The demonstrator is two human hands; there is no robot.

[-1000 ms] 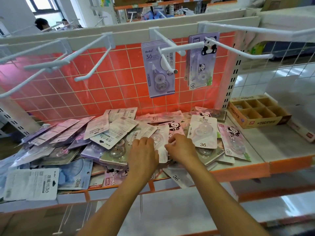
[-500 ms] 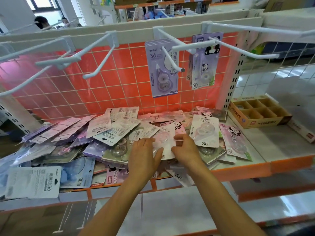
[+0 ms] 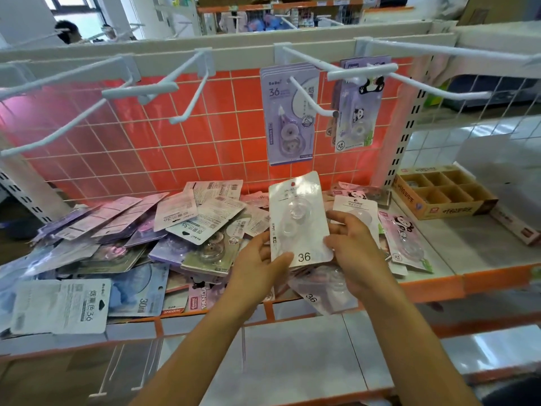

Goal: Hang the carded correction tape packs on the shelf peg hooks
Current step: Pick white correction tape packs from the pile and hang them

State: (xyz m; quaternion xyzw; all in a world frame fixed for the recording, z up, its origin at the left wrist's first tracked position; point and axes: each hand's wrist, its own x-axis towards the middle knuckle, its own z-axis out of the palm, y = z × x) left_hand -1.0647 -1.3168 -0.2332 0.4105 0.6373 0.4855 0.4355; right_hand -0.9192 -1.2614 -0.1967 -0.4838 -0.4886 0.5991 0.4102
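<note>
Grip: left hand pinches pack at its lower left corner, thumb on the front; right hand holds its right edge, fingers curled. Since 0.5 s ago: pack raised off the pile (card upright, "36" facing). Right of fingers: divided box, contents unclear. Above: purple packs on hooks.

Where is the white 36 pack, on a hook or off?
Off. The left hand and right hand hold the pack above the pile, below the hooks.
</note>
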